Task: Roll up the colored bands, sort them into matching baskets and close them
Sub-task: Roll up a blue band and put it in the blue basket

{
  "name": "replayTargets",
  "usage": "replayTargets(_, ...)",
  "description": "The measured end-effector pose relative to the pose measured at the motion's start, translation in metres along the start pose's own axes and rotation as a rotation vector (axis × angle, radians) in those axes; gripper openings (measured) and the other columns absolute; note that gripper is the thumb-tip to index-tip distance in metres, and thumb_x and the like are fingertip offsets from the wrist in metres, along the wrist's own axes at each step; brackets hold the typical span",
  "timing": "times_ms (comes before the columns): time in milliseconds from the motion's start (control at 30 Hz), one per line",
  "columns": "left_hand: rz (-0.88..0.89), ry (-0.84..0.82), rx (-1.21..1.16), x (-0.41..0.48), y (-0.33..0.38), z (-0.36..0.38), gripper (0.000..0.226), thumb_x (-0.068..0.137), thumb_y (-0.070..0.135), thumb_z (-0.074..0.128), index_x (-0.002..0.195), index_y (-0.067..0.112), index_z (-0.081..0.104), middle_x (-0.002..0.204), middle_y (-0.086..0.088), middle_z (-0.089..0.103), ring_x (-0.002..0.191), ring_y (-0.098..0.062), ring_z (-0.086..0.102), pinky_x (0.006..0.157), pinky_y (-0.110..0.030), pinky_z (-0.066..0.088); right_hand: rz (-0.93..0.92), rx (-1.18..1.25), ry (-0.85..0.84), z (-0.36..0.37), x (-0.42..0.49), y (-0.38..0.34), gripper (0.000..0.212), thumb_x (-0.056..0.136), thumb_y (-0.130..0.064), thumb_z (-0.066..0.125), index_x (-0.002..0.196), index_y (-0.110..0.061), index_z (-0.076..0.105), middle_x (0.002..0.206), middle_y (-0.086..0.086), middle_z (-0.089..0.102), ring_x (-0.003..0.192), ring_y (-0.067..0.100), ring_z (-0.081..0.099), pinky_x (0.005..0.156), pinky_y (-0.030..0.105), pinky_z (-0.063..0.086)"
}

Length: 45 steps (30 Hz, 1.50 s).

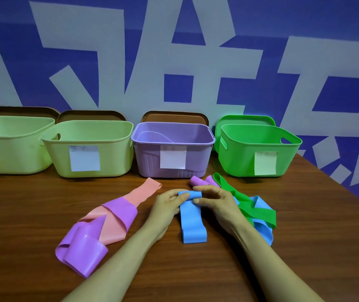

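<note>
A blue band lies flat on the wooden table with its far end rolled over. My left hand and my right hand pinch that rolled end from either side. To the left lie a purple band and a pink band, tangled together. On the right a green band crosses a second blue band. A small purple band lies behind my right hand. At the back stand open baskets: two pale green, one purple, one bright green.
Brown lids lean against the wall behind the pale and purple baskets, and a green lid behind the green one. Each basket has a paper label on its front. The table's right edge runs diagonally.
</note>
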<state>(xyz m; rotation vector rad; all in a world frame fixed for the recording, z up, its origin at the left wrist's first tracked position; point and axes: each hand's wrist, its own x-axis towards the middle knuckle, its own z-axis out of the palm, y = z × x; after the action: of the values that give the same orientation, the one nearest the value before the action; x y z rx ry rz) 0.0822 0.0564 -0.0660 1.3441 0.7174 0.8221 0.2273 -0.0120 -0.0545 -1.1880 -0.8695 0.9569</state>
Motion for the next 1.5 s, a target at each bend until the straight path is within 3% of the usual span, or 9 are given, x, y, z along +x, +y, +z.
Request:
replayTargets(167,0.024,0.024,0.028,0.0002,-0.0003,0.0022,0.022,0.093,0.019,0.058,0.113,0.016,0.067,0.108,-0.003,0.071,0.104,-0.017,0.066,0.092,-0.036,0.053,-0.017,-0.011,-0.031,0.0002,0.0011,0.0046,0.040,0.070,-0.019,0.079,0.108,-0.013,0.070,0.110,0.008,0.068,0.102,0.020,0.065,0.091,0.036,0.051)
replayTargets(233,0.035,0.023,0.044,0.0001,-0.0010,0.0022,0.023,0.092,0.019,0.059,0.114,0.017,0.065,0.110,-0.002,0.070,0.106,-0.016,0.065,0.092,-0.034,0.053,-0.001,-0.006,-0.023,0.0013,0.0007,0.0048,0.025,0.077,-0.023,0.073,0.099,-0.012,0.070,0.106,0.009,0.069,0.099,0.019,0.065,0.087,0.033,0.052)
replayTargets(400,0.032,-0.002,0.058,0.0013,-0.0029,0.0002,0.032,0.091,0.017,0.062,0.122,0.020,0.057,0.122,-0.004,0.064,0.112,-0.017,0.062,0.097,-0.037,0.051,-0.006,-0.026,-0.027,-0.0006,0.0004,0.0048,0.010,0.085,-0.010,0.067,0.093,-0.005,0.069,0.098,0.012,0.071,0.096,0.024,0.065,0.092,0.038,0.050)
replayTargets(600,0.005,-0.023,0.038,-0.0002,-0.0005,0.0007,0.041,0.080,0.008,0.073,0.118,0.012,0.057,0.108,-0.005,0.071,0.097,-0.016,0.069,0.082,-0.030,0.056,-0.019,0.086,-0.014,-0.0004,0.0014,0.0030,0.017,0.082,-0.009,0.067,0.098,-0.004,0.067,0.104,0.012,0.069,0.086,0.017,0.066,0.071,0.024,0.055)
replayTargets(733,-0.002,0.049,0.022,0.0005,-0.0012,0.0006,0.042,0.076,0.007,0.077,0.111,0.009,0.055,0.105,-0.009,0.071,0.093,-0.019,0.070,0.078,-0.031,0.057,-0.021,0.079,-0.023,-0.0014,0.0012,0.0021,0.016,0.078,-0.001,0.069,0.094,-0.006,0.069,0.103,0.008,0.070,0.091,0.023,0.067,0.086,0.037,0.056)
replayTargets(933,-0.002,0.040,-0.020,-0.0012,-0.0001,0.0004,0.046,0.072,0.005,0.079,0.109,0.015,0.052,0.107,-0.007,0.069,0.097,-0.020,0.069,0.081,-0.032,0.057,-0.011,0.021,-0.020,-0.0023,-0.0011,-0.0007,0.023,0.074,0.007,0.071,0.090,-0.009,0.072,0.103,0.017,0.070,0.087,0.026,0.067,0.088,0.041,0.054)
replayTargets(1200,-0.016,0.061,-0.090,-0.0008,0.0026,0.0012,0.024,0.085,0.013,0.069,0.106,0.012,0.057,0.106,-0.010,0.068,0.098,-0.018,0.066,0.078,-0.025,0.054,-0.018,-0.042,-0.056,-0.0028,-0.0009,0.0018,0.028,0.072,0.015,0.069,0.084,-0.009,0.070,0.101,0.008,0.070,0.089,0.018,0.067,0.079,0.028,0.054)
replayTargets(1367,-0.004,0.034,-0.091,-0.0018,0.0037,-0.0008,0.030,0.084,0.006,0.069,0.108,0.013,0.054,0.107,-0.008,0.069,0.099,-0.018,0.066,0.080,-0.026,0.054,-0.038,-0.043,-0.065,-0.0033,0.0006,0.0049,0.018,0.080,-0.009,0.073,0.096,-0.016,0.071,0.112,0.004,0.068,0.098,0.014,0.062,0.082,0.029,0.051)
replayTargets(1500,0.017,0.023,-0.118,-0.0030,0.0061,-0.0013,0.032,0.083,0.001,0.067,0.110,0.011,0.052,0.106,-0.008,0.070,0.097,-0.018,0.068,0.075,-0.023,0.054,-0.017,-0.091,-0.030,0.0019,0.0008,0.0047,0.023,0.079,-0.031,0.069,0.089,-0.011,0.064,0.087,0.007,0.063,0.082,0.014,0.056,0.071,0.022,0.047)
